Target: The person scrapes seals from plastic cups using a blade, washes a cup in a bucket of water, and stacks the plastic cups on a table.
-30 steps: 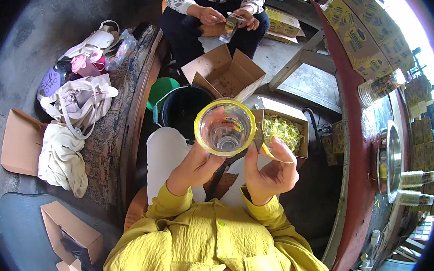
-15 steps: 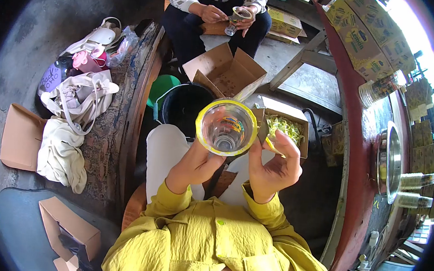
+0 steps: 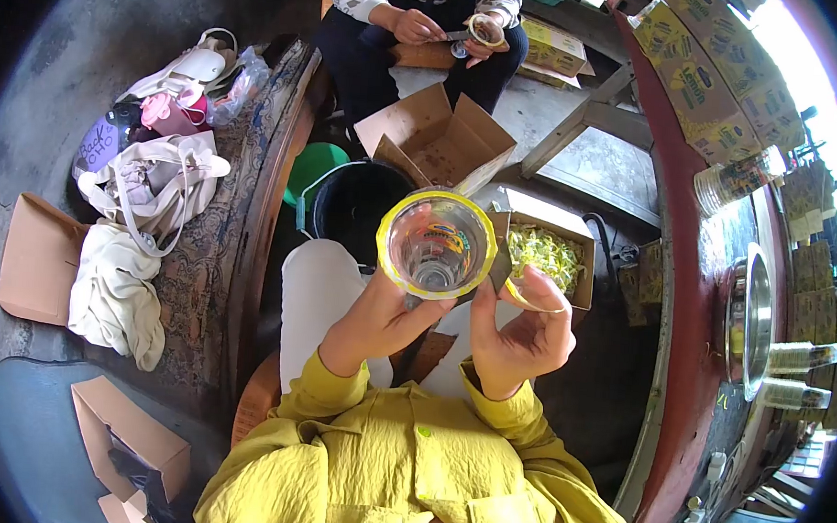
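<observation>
My left hand (image 3: 376,321) is closed round a clear plastic cup (image 3: 435,253) with a printed logo and a yellow rim. The cup's mouth faces up toward me. At the cup's right side, my right hand (image 3: 524,335) is closed in a pinch on a flat, dark grey knife blade (image 3: 501,263), whose edge meets the rim. A thin yellow strip (image 3: 524,295) curls over the right fingers beside the blade. The knife's handle is hidden in the hand.
A cardboard box of yellow strips (image 3: 545,255) stands beyond my right hand. Ahead are a black bucket (image 3: 345,204) and an open carton (image 3: 426,133). Opposite sits a person (image 3: 423,32) holding a cup and a blade. Stacked cups (image 3: 730,180) line the right-hand counter.
My right hand has shifted slightly left and down along the cup's rim, its fingers more curled. The co-worker's cup has tilted and moved right.
</observation>
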Action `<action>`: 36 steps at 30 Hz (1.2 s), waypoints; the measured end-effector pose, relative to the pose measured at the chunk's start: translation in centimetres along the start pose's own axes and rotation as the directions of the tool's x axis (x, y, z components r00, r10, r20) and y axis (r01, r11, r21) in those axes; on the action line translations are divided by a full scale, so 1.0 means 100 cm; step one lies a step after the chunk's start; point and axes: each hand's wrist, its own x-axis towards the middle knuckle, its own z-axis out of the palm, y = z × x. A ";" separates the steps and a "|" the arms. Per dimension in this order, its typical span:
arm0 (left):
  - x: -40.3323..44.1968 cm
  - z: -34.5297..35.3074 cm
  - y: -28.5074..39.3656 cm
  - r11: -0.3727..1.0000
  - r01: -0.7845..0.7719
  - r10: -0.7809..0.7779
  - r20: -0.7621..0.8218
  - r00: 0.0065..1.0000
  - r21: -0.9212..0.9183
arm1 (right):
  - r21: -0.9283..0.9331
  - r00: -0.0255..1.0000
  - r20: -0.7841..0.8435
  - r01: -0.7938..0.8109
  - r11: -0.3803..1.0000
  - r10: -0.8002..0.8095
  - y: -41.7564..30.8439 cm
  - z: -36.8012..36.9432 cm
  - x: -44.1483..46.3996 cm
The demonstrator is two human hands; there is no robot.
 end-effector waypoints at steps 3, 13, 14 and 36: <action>0.000 0.003 -0.003 1.000 -0.011 0.012 -0.051 0.999 0.005 | -0.008 1.000 -0.001 -0.014 1.000 0.014 0.000 0.001 0.000; 0.001 0.004 -0.004 0.987 0.034 -0.025 -0.058 0.998 0.160 | -0.111 0.998 -0.030 0.053 0.992 -0.057 0.010 0.006 0.005; 0.002 0.004 -0.003 0.987 0.042 -0.034 -0.054 0.998 0.153 | -0.112 0.997 -0.027 0.075 0.991 -0.078 0.012 0.007 0.006; 0.003 -0.008 -0.001 0.962 0.028 -0.034 0.018 0.999 0.270 | -0.119 0.997 0.028 0.072 0.990 -0.069 0.015 0.008 0.006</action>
